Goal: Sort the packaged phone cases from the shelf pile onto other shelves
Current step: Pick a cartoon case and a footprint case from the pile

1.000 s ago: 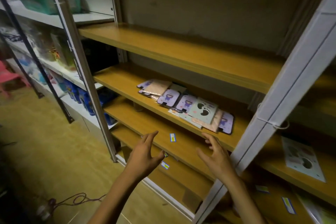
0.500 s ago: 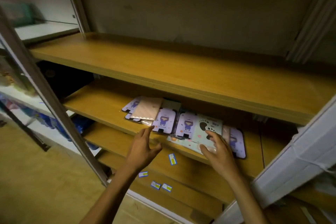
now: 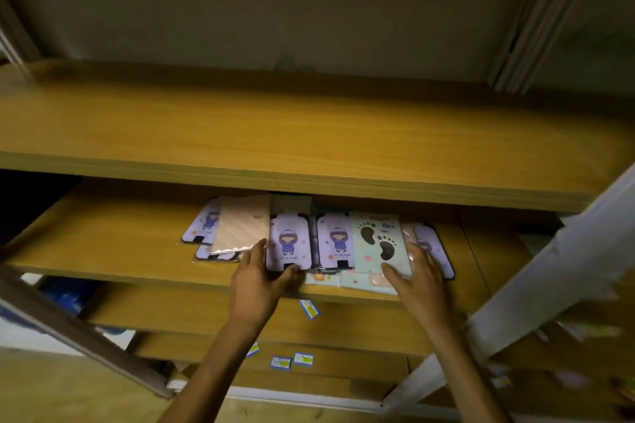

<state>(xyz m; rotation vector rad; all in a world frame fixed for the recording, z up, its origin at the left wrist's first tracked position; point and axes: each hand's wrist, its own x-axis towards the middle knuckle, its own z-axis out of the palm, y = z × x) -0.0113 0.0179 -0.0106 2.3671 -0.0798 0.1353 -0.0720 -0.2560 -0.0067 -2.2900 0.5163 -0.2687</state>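
A spread pile of packaged phone cases lies on the second wooden shelf (image 3: pixel 103 251). It holds purple cartoon-girl cases (image 3: pixel 290 240), a pale pink striped case (image 3: pixel 242 227) and a mint footprint case (image 3: pixel 378 244). My left hand (image 3: pixel 259 280) rests at the shelf's front edge, thumb and fingers touching the lower end of a purple case. My right hand (image 3: pixel 417 275) lies flat with spread fingers on the right side of the footprint case. Neither hand has lifted anything.
A bare wooden shelf (image 3: pixel 309 134) sits directly above the pile. Lower shelves (image 3: pixel 192 309) carry small blue-yellow price labels (image 3: pixel 309 309). White metal uprights (image 3: pixel 549 278) slant at right and lower left. Blue packages (image 3: pixel 68 295) sit at lower left.
Both hands have moved up and forward from below the shelf onto the pile. The view has closed in on the shelf and tilted upward.
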